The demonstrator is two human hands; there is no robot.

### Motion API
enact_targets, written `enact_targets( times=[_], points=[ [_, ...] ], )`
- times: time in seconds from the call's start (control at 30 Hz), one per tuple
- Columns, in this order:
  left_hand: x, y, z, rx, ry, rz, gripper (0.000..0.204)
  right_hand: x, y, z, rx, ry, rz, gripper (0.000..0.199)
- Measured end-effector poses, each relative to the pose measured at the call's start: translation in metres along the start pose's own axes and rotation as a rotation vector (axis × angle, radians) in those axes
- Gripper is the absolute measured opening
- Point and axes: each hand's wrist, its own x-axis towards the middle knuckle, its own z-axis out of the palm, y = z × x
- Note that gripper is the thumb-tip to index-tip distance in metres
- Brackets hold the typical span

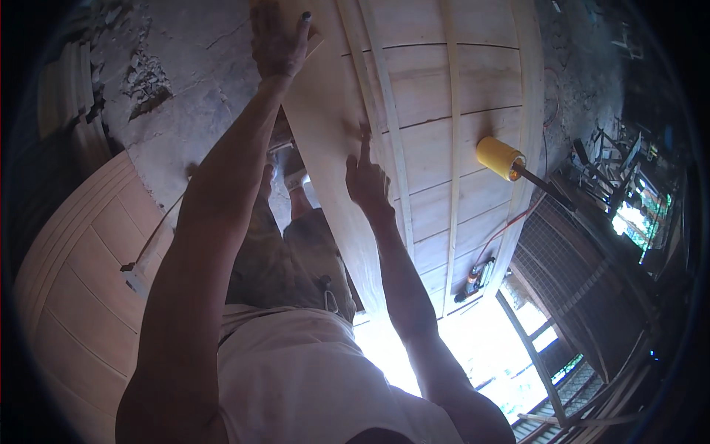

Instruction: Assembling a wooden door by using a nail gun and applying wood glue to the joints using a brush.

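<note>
A large pale wooden door panel [421,85] with grooves and raised strips lies in front of me. My left hand [279,48] is at its near left edge, by the top of the view, thumb stretched out and fingers partly cut off. A flat tan piece [315,44] sticks out from under that hand; its kind is unclear. My right hand [367,181] is over the smooth border board, index finger extended toward the raised strip and the other fingers loosely bent. Nothing shows in it.
A yellow cylinder [499,157] on a dark bar hangs over the panel's right side. A power tool [473,280] with a red cord lies near its lower end. Another grooved wooden panel [89,274] stands left. Scrap wood [621,166] is piled right; rubble [148,81] lies on the floor.
</note>
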Motion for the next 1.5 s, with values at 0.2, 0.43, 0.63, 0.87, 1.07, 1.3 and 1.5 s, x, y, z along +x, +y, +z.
enact_targets(
  times=[0.2, 0.43, 0.63, 0.87, 1.07, 1.3, 1.5],
  points=[
    [0.000, -0.005, 0.006, 0.001, 0.011, 0.044, 0.091, -0.058, 0.065, 0.034, 0.040, -0.108, 0.186, 0.076],
    [0.015, -0.018, -0.006, 0.005, 0.062, 0.097, 0.069, -0.085, 0.092, 0.042, -0.086, 0.157, 0.111, 0.033],
    [0.098, -0.022, 0.002, 0.167, 0.017, 0.239, 0.060, 0.064, -0.040, -0.036, 0.282, 0.332, -0.038, 0.058],
    [0.106, -0.029, 0.026, 0.296, -0.045, 0.185, 0.060, 0.236, -0.193, -0.115, 0.233, 0.184, -0.197, 0.063],
    [0.110, -0.024, 0.020, 0.236, -0.079, 0.173, 0.060, 0.303, -0.256, -0.135, 0.187, 0.203, -0.144, 0.058],
    [0.112, -0.020, 0.015, 0.238, -0.053, 0.209, 0.059, 0.239, -0.204, -0.130, -0.198, -0.018, -0.221, 0.054],
    [0.114, -0.018, 0.012, 0.190, -0.024, 0.265, 0.059, 0.338, -0.212, -0.176, 0.120, 0.267, -0.217, 0.050]
  ],
)
